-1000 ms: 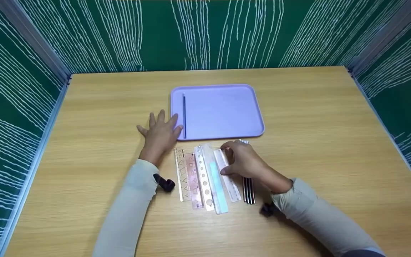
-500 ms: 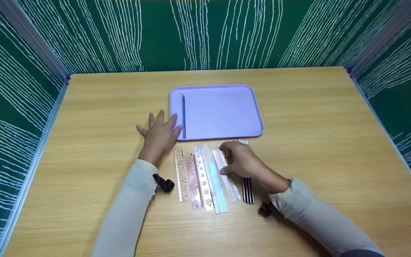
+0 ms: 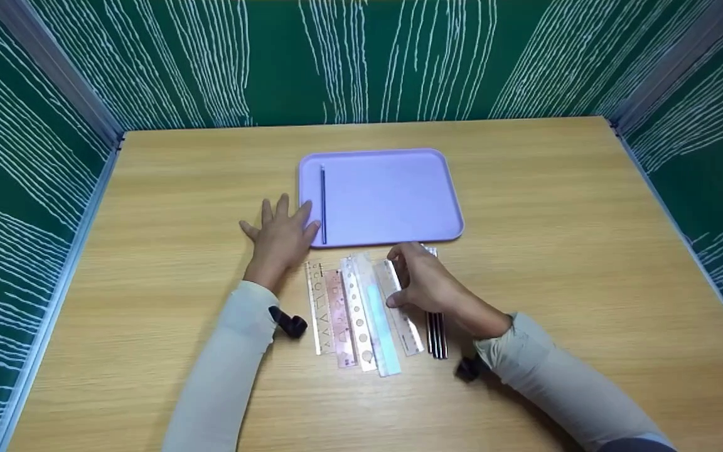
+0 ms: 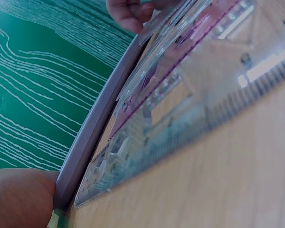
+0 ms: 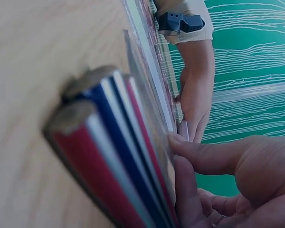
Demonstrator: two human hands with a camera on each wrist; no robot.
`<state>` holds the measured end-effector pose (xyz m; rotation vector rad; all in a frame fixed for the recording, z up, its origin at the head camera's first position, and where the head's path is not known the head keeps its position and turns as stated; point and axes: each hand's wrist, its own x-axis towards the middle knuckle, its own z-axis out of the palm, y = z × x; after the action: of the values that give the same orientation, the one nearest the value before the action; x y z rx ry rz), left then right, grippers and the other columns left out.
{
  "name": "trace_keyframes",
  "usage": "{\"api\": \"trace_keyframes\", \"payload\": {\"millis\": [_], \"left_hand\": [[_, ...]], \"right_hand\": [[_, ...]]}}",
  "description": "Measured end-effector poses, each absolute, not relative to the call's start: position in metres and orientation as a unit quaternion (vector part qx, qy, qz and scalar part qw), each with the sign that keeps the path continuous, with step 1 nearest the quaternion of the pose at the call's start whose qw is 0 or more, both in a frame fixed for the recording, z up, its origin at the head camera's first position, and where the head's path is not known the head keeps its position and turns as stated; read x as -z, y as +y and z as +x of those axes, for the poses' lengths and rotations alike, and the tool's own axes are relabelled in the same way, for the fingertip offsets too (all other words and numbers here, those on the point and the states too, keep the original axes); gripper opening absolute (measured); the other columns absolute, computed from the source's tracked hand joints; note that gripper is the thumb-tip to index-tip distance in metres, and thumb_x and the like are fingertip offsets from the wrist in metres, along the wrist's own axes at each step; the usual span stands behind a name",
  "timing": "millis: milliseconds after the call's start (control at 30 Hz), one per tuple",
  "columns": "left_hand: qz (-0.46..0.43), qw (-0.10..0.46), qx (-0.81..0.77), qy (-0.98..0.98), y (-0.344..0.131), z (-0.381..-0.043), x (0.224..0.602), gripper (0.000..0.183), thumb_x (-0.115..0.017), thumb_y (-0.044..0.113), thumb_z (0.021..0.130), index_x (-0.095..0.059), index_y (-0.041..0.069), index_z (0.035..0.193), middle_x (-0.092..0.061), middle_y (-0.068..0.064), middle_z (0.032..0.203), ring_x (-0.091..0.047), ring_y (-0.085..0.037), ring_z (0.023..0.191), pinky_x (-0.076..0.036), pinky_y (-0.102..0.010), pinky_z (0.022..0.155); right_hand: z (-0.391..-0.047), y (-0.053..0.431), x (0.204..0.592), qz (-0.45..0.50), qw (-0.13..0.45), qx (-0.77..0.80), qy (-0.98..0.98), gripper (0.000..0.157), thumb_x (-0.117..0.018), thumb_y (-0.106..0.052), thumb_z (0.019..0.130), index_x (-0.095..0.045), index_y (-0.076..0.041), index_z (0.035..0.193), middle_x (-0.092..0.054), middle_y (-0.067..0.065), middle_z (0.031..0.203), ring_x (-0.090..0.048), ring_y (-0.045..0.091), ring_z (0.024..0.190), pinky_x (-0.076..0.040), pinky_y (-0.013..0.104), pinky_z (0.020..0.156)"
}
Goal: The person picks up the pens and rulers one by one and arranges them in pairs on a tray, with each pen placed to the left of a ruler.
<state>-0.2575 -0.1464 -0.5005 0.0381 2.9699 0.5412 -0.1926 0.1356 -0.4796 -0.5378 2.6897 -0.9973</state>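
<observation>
My left hand (image 3: 280, 235) lies flat with its fingers spread, fingertips on the left rim of a purple tray (image 3: 393, 198). A dark pencil (image 3: 324, 204) rests along the tray's left side. My right hand (image 3: 427, 279) pinches the rightmost clear ruler (image 3: 408, 336) between thumb and fingers, in front of the tray. Left of it lie a clear ruler with a light blue strip (image 3: 385, 336), one with round holes (image 3: 359, 314), a pink ruler (image 3: 341, 326) and a clear stencil ruler (image 3: 317, 301). Several striped pencils (image 5: 114, 137) lie under and beside my right hand.
The wooden table (image 3: 556, 207) reaches green walls (image 3: 286, 63) with white streaks at the back and both sides. Small black cameras sit at the left wrist (image 3: 289, 323) and the right wrist (image 3: 469, 369).
The rightmost ruler's glare has changed and its far end has shifted slightly, with my right fingers moving a little away from me. My left hand has stayed still.
</observation>
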Motion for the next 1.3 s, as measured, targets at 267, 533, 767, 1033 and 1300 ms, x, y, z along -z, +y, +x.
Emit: {"api": "trace_keyframes", "payload": {"millis": [267,533,767,1033,1300], "left_hand": [[0.009,0.068,-0.178,0.982,-0.146,-0.258,0.501,0.06,-0.038,0.058,0.105,-0.033,0.035,0.16,-0.012,-0.016,0.172,0.002,-0.051,0.156,0.006,-0.091,0.103],[0.007,0.071,-0.178,0.981,-0.145,-0.258,0.501,0.06,-0.038,0.059,0.105,-0.033,0.036,0.16,-0.012,-0.016,0.172,0.003,-0.05,0.156,0.006,-0.091,0.103],[0.006,0.074,-0.181,0.981,-0.146,-0.258,0.5,0.06,-0.038,0.059,0.105,-0.031,0.036,0.16,-0.01,-0.015,0.172,0.004,-0.05,0.156,0.008,-0.09,0.102],[0.017,0.06,-0.178,0.982,-0.147,-0.257,0.502,0.06,-0.038,0.057,0.105,-0.035,0.033,0.16,-0.014,-0.017,0.171,0.0,-0.052,0.156,0.004,-0.092,0.102],[0.014,0.067,-0.175,0.982,-0.146,-0.258,0.501,0.06,-0.037,0.058,0.105,-0.032,0.035,0.161,-0.011,-0.016,0.172,0.002,-0.051,0.156,0.006,-0.091,0.102]], "right_hand": [[-0.193,0.139,0.478,-0.164,0.147,0.385,0.896,0.077,-0.095,-0.011,0.066,-0.053,-0.003,0.129,-0.065,0.008,0.105,-0.062,0.023,0.093,-0.054,0.04,0.087],[-0.193,0.141,0.482,-0.145,0.167,0.428,0.876,0.073,-0.09,-0.008,0.075,-0.05,-0.002,0.136,-0.068,0.006,0.1,-0.065,0.017,0.08,-0.058,0.034,0.076],[-0.193,0.145,0.486,-0.116,0.194,0.509,0.831,0.063,-0.08,-0.002,0.086,-0.046,0.001,0.139,-0.07,0.011,0.093,-0.068,0.018,0.06,-0.062,0.038,0.056],[-0.194,0.15,0.488,-0.086,0.235,0.562,0.788,0.056,-0.069,-0.003,0.096,-0.042,-0.004,0.145,-0.061,0.015,0.104,-0.068,0.024,0.063,-0.063,0.047,0.058],[-0.197,0.153,0.484,-0.062,0.283,0.599,0.746,0.062,-0.061,0.002,0.095,-0.036,-0.006,0.151,-0.057,0.019,0.116,-0.071,0.029,0.076,-0.064,0.048,0.065]]}}
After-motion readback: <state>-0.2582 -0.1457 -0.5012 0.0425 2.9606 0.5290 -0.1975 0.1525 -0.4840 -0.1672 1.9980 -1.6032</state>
